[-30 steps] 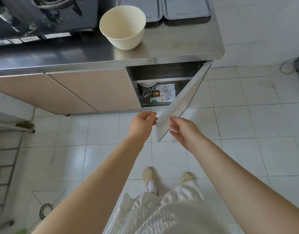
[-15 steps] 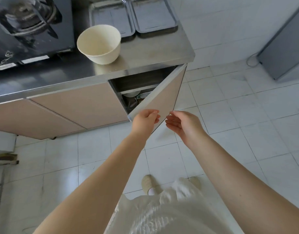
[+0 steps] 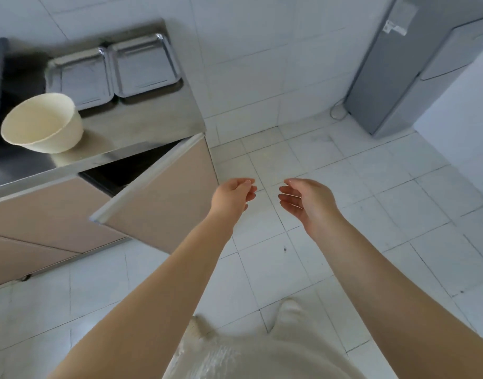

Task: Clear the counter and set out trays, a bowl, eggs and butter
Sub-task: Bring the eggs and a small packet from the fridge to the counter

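I see both hands held out over the white tiled floor (image 3: 344,187), apart from each other: the left hand (image 3: 233,195) and the right hand (image 3: 305,199) are loosely curled and hold nothing. The cream bowl (image 3: 43,123) sits on the steel counter (image 3: 142,124), near two metal trays (image 3: 112,71) side by side. The beige cabinet door (image 3: 163,195) stands ajar; its interior looks dark, contents unclear.

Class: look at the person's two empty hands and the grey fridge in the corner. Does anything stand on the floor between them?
Nothing visible does. The left hand and right hand hang over bare white floor tiles, which run unbroken to the fridge. The half-open cabinet door lies to the left, off that path.
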